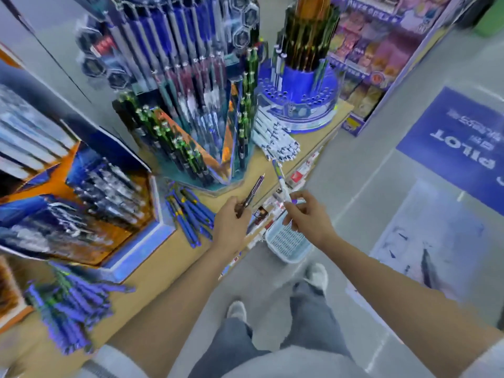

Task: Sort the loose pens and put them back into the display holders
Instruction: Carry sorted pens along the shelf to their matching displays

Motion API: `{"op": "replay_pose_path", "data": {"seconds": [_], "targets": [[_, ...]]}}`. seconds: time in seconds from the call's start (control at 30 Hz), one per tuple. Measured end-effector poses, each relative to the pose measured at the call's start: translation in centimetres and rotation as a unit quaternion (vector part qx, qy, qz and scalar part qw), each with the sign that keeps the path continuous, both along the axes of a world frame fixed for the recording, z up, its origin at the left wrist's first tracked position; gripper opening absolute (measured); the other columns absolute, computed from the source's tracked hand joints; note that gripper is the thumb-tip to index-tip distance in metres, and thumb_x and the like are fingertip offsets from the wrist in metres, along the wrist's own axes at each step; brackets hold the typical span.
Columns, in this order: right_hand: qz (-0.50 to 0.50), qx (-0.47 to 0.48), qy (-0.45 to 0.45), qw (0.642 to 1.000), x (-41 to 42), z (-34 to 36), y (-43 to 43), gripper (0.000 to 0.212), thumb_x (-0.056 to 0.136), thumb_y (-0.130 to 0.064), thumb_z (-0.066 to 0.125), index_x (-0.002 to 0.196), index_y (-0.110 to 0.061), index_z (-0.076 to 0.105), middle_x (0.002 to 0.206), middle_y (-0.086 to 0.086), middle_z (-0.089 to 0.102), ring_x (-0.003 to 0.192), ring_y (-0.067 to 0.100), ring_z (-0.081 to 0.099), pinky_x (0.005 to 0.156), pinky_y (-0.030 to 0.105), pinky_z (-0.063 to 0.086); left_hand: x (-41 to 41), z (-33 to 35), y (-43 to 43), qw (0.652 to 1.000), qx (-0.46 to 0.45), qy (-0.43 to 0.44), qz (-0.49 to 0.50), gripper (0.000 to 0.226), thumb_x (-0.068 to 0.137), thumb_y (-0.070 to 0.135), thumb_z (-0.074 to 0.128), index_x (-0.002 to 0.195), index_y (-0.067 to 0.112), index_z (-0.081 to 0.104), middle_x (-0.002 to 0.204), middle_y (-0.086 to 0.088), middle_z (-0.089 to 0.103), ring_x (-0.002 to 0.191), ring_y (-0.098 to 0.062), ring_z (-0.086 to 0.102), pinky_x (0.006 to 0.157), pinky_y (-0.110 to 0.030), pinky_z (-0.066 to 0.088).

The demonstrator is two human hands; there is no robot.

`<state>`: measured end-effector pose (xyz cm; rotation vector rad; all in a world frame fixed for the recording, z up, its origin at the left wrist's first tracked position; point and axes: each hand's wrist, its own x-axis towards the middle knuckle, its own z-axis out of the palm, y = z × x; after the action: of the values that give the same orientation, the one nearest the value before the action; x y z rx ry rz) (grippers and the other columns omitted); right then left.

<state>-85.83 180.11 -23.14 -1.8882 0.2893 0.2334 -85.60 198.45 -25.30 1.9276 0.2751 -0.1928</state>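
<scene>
My left hand (231, 222) grips a dark pen (252, 193) that points up and away, just above the wooden counter's edge. My right hand (308, 214) pinches a white pen with a blue band (279, 178) near its lower end, tip slanting up to the left. Loose blue pens (191, 214) lie on the counter left of my left hand. A pile of white pens (278, 143) lies beside the round blue display holder (297, 102). The tall faceted pen stand (196, 118) holds green and dark pens. Another heap of blue pens (71, 304) sits near the front left.
An angled display box (81, 203) of dark pens stands at the left on the wooden counter (163, 268). A white plastic basket (286, 241) hangs below the counter edge by my right hand. The aisle floor with a blue floor sign (458, 143) lies to the right.
</scene>
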Motion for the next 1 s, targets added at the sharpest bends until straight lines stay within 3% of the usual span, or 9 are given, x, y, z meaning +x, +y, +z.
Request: {"op": "replay_pose_path", "data": {"seconds": [0.1,0.2,0.27,0.37,0.5,0.6,0.77,0.87,1.0], "targets": [[0.026,-0.011,-0.017,0.999,5.3,-0.6,-2.8,0.014,0.096,-0.023,0.058,0.106,-0.015,0.052,0.059,0.007,0.066,0.042,0.012,0.053,0.052,0.030,0.047,3.1,-0.3,-2.5,0.999,0.002,0.016,0.050,0.021,0.091,0.017,0.054,0.111,0.013,0.060,0.088,-0.005,0.062,0.081,-0.021,0.058,0.078,-0.040,0.049],[0.096,-0.042,-0.036,0.994,10.6,-1.1,-5.2,0.008,0.093,-0.033,0.058,0.097,-0.031,0.051,0.058,0.005,0.068,0.047,0.020,0.059,0.058,0.039,0.052,5.5,-0.7,-4.9,0.994,0.010,0.025,0.110,0.013,0.092,0.017,0.053,0.103,0.018,0.060,0.083,-0.001,0.063,0.075,-0.021,0.058,0.070,-0.035,0.045],[0.135,-0.050,-0.042,0.989,13.6,-0.8,-6.5,0.009,0.095,-0.030,0.057,0.101,-0.028,0.050,0.054,0.005,0.066,0.042,0.018,0.056,0.051,0.032,0.049,6.6,-0.8,-6.4,0.987,0.001,0.033,0.158,0.011,0.093,0.011,0.054,0.102,0.012,0.060,0.074,0.001,0.059,0.063,-0.017,0.051,0.062,-0.031,0.040],[0.195,-0.057,-0.044,0.978,17.4,0.0,-7.9,0.012,0.098,-0.024,0.054,0.108,-0.018,0.051,0.051,0.007,0.062,0.036,0.009,0.053,0.043,0.021,0.042,7.8,-0.5,-8.8,0.974,-0.030,0.034,0.223,0.008,0.092,0.009,0.056,0.096,0.016,0.057,0.070,-0.001,0.059,0.058,-0.017,0.047,0.067,-0.034,0.041],[0.259,-0.105,-0.079,0.957,21.2,0.2,-7.8,0.017,0.098,-0.030,0.051,0.111,-0.019,0.050,0.051,0.004,0.060,0.045,0.013,0.057,0.056,0.029,0.047,8.8,0.4,-10.7,0.957,-0.048,0.036,0.283,0.020,0.093,0.007,0.055,0.085,0.025,0.054,0.069,-0.003,0.059,0.055,-0.018,0.046,0.064,-0.035,0.042],[0.274,-0.125,-0.099,0.948,23.3,0.4,-6.7,0.024,0.100,-0.032,0.048,0.117,-0.015,0.049,0.054,0.004,0.054,0.053,0.025,0.055,0.058,0.036,0.047,9.3,0.4,-11.2,0.951,-0.043,0.041,0.304,0.009,0.093,0.010,0.055,0.092,0.019,0.057,0.070,0.000,0.061,0.054,-0.017,0.048,0.063,-0.033,0.042],[0.287,-0.141,-0.089,0.943,25.7,-0.2,-4.9,0.029,0.100,-0.023,0.047,0.128,-0.013,0.044,0.051,-0.002,0.043,0.042,0.015,0.038,0.045,0.028,0.031,10.3,0.9,-11.5,0.943,-0.040,0.047,0.326,0.009,0.095,0.009,0.053,0.102,0.010,0.059,0.068,0.004,0.060,0.053,-0.014,0.047,0.058,-0.028,0.042],[0.306,-0.136,-0.057,0.941,26.1,-0.4,-4.4,0.043,0.098,-0.012,0.048,0.139,-0.016,0.036,0.055,-0.002,0.045,0.045,0.014,0.040,0.047,0.029,0.032,10.8,1.2,-11.5,0.940,-0.054,0.053,0.334,0.013,0.095,0.009,0.053,0.107,0.007,0.058,0.069,0.002,0.060,0.054,-0.014,0.047,0.061,-0.029,0.042],[0.337,-0.167,-0.052,0.925,26.2,-0.5,-4.5,0.051,0.097,-0.012,0.049,0.145,-0.016,0.032,0.066,0.001,0.053,0.057,0.015,0.050,0.056,0.029,0.039,11.2,1.7,-11.3,0.948,-0.054,0.056,0.310,0.013,0.096,0.010,0.052,0.107,0.009,0.060,0.072,0.003,0.061,0.054,-0.014,0.048,0.061,-0.029,0.043]]}}
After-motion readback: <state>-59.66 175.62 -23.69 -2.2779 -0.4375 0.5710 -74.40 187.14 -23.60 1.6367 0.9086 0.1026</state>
